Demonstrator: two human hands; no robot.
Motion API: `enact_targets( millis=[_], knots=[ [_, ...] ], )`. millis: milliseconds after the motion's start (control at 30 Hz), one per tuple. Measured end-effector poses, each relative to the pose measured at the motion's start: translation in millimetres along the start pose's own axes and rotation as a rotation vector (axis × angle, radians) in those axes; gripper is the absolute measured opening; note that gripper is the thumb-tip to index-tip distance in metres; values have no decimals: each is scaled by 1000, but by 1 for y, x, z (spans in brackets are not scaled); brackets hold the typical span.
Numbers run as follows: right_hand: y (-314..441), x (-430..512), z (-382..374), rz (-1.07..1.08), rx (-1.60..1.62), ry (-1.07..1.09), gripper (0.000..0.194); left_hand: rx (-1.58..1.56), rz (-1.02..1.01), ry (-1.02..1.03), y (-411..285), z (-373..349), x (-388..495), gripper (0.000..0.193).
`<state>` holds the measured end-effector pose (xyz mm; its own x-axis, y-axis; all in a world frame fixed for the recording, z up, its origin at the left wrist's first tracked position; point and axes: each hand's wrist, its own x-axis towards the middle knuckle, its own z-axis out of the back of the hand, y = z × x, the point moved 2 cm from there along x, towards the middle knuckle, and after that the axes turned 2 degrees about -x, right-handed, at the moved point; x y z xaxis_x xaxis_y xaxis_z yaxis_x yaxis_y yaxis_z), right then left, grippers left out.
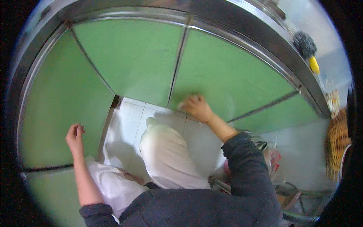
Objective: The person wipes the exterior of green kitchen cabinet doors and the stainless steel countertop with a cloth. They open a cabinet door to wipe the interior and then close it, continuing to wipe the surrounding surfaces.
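Observation:
My right hand [198, 106] is at the lower edge of a green cabinet panel [227, 71], just right of a metal dividing strip [178, 59]. Its fingers are bent toward the panel and smeared by motion. A small pale patch shows at the fingertips; whether it is a cloth or part of the hand is not clear. My left hand [75, 137] hangs in front of the left green panel [62, 99] with its fingers curled in and nothing visible in them.
Below the panels lies a white tiled floor [132, 113]. A dark metal countertop edge [249, 31] curves above. At right are a scouring brush [305, 44] with a yellow handle, a wicker basket [337, 144] and a plastic bag [272, 160]. My knees are close to the cabinets.

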<state>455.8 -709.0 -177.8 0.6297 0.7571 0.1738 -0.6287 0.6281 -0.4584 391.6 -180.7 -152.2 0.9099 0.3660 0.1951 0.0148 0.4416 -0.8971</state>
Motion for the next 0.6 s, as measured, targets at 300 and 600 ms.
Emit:
enact_targets(
  millis=[300, 600],
  knots=[
    [-33, 232, 123, -113, -227, -728, 31, 22, 55, -52, -40, -11, -9, 14],
    [74, 152, -125, 400, 12, 36, 45, -7, 80, -35, -49, 7, -27, 13]
  ],
)
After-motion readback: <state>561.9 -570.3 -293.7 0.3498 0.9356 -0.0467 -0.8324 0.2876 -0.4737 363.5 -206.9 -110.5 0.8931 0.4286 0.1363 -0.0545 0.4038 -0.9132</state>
